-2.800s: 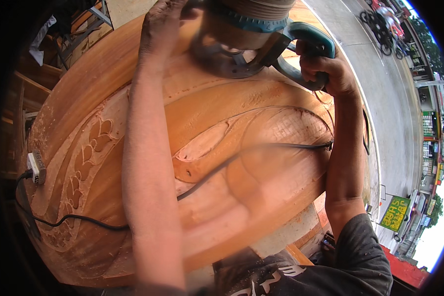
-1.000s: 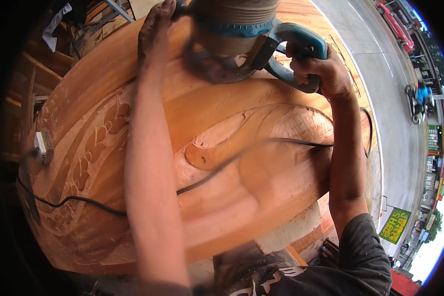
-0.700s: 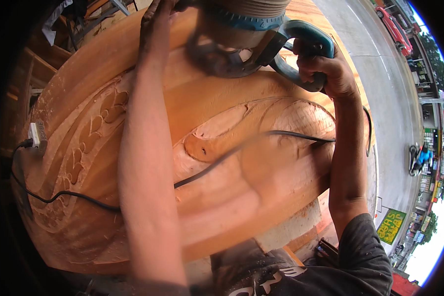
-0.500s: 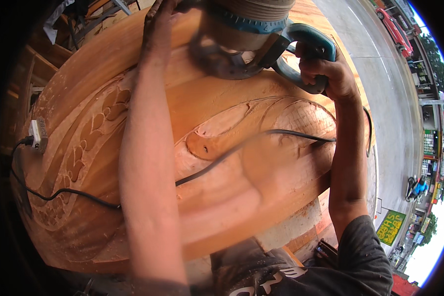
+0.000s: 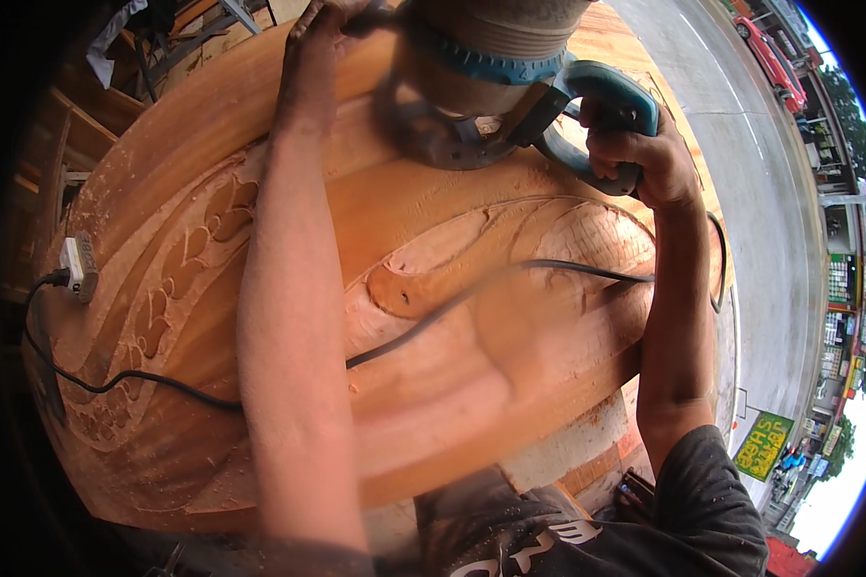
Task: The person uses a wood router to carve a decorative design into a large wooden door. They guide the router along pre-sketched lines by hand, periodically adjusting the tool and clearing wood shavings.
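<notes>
A large teal-and-black plunge router (image 5: pixel 481 77) stands on a broad wooden panel (image 5: pixel 452 375) with carved flowing lines, scales and raised leaf shapes. My right hand (image 5: pixel 649 163) is closed around its looped side handle. My left hand (image 5: pixel 322 29) grips the far handle at the top of the view, partly in shadow, with my forearm reaching across the carving. A black power cord (image 5: pixel 577 269) runs over the panel to a plug in a pale power socket block (image 5: pixel 77 264) at its left edge. The router's base and the spot under it are blurred.
Wooden furniture frames (image 5: pixel 87 135) and a metal support lie at the left. On the right runs a paved road (image 5: pixel 760 221) with a red car (image 5: pixel 768 62), a rider in blue, shopfronts and a yellow-and-green sign (image 5: pixel 762 447). Boards lie under the panel's near edge.
The router and both my hands have shifted slightly down and to the right in view over the last half second. The rider in blue has moved along the road toward the lower right.
</notes>
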The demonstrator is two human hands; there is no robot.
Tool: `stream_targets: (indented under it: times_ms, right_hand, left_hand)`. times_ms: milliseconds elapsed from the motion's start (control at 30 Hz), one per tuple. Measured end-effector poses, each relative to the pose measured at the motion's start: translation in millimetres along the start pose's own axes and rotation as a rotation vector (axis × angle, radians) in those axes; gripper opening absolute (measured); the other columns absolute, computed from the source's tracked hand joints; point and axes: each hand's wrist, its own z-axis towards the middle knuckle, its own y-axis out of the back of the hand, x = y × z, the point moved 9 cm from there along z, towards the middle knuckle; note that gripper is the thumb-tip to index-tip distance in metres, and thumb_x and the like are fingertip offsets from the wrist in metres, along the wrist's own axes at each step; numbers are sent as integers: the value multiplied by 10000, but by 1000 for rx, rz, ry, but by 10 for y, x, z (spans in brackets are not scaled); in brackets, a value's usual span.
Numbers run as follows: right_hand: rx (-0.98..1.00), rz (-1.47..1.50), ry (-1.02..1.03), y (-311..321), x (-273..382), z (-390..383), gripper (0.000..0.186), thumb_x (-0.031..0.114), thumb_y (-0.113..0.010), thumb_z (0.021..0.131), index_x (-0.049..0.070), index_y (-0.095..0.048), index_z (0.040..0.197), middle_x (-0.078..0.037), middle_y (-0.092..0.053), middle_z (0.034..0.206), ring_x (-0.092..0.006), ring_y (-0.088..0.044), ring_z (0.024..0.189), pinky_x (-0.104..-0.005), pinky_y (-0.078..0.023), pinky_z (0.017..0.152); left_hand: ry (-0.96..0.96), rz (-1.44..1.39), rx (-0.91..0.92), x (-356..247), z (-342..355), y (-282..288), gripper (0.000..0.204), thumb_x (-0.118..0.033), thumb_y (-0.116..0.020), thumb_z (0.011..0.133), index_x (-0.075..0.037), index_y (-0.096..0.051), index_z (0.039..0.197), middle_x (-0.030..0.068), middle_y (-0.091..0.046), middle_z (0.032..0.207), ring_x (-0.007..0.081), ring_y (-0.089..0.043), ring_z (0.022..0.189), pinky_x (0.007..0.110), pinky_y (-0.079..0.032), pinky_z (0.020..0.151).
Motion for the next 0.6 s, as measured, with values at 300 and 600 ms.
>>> stream_targets:
  times_ms: [300,600]
  right_hand:
    - [5,46,-3,-8,-4,-36,275,72,-747,704,-10,-694,961,-24,-584,633,-109,-526,537,-259,-378,535]
    - [11,60,-7,7,-16,-60,285,67,-742,702,-20,-685,967,-34,-597,655,-116,-539,544,-259,-394,543]
  left_hand:
    - [20,22,18,-69,-52,-49,208,-355,-644,920,-148,-626,936,-13,-621,906,103,-593,921,307,-458,933]
    - [29,-8,65,-26,-32,-49,217,-349,-665,923,-142,-605,901,-13,-607,885,94,-557,856,280,-439,838]
